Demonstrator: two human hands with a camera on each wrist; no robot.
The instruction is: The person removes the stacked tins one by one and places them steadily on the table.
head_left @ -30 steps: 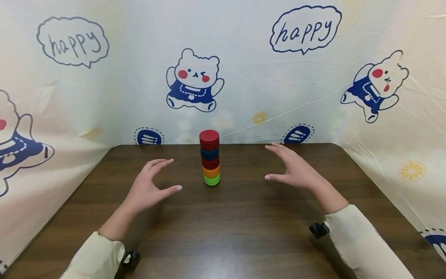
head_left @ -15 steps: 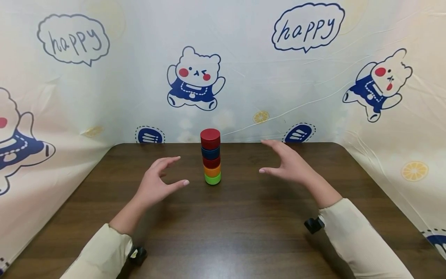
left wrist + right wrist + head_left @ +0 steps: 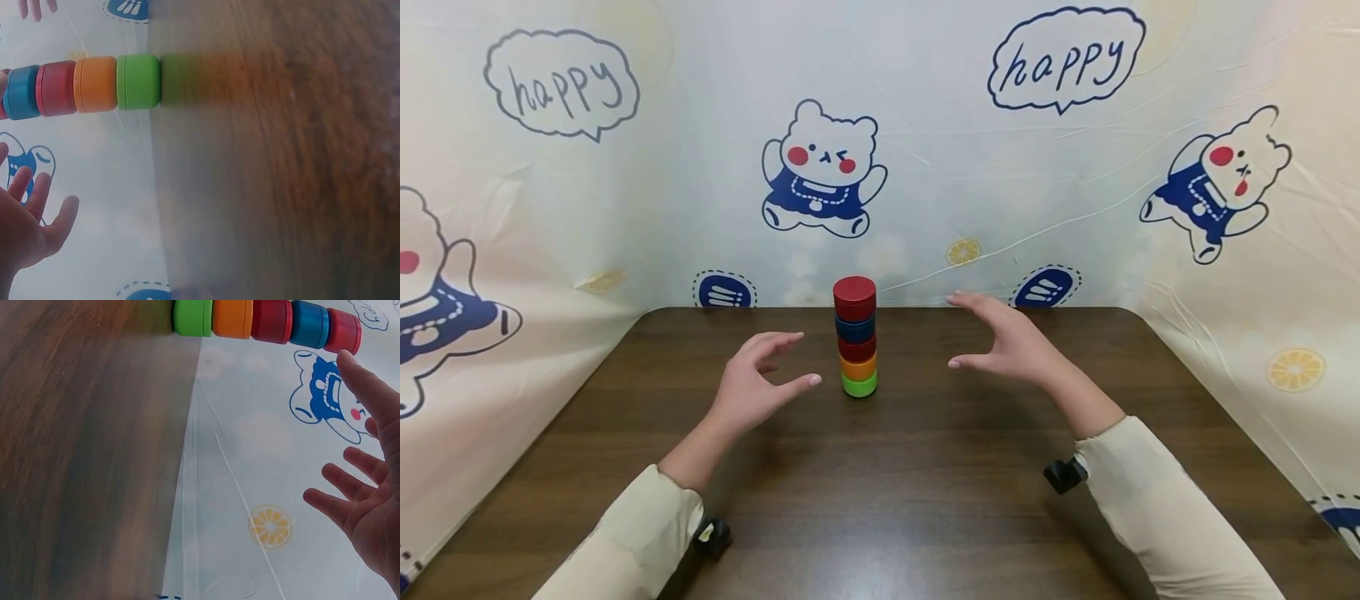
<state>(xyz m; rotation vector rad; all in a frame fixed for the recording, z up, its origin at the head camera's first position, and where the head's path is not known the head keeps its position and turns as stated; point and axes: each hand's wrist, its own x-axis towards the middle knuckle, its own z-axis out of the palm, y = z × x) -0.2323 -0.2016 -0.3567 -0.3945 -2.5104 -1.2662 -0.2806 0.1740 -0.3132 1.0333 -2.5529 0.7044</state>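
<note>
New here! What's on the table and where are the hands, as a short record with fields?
Tower: upright, five round tiers
Colours, top down: red, blue, red, orange, green
Under it: brown table
Left hand: empty, left of tower, not touching
Right hand: empty, right of tower, not touching
Behind: pale backdrop printed with bears

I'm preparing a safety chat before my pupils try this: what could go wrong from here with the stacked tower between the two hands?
The tower is tall and narrow, so a bump might topple it. The left hand appears nearer to it than the right hand, so uneven contact could push it sideways. If it is only loosely stacked, gripping just the red top block might leave the rest behind.
</note>
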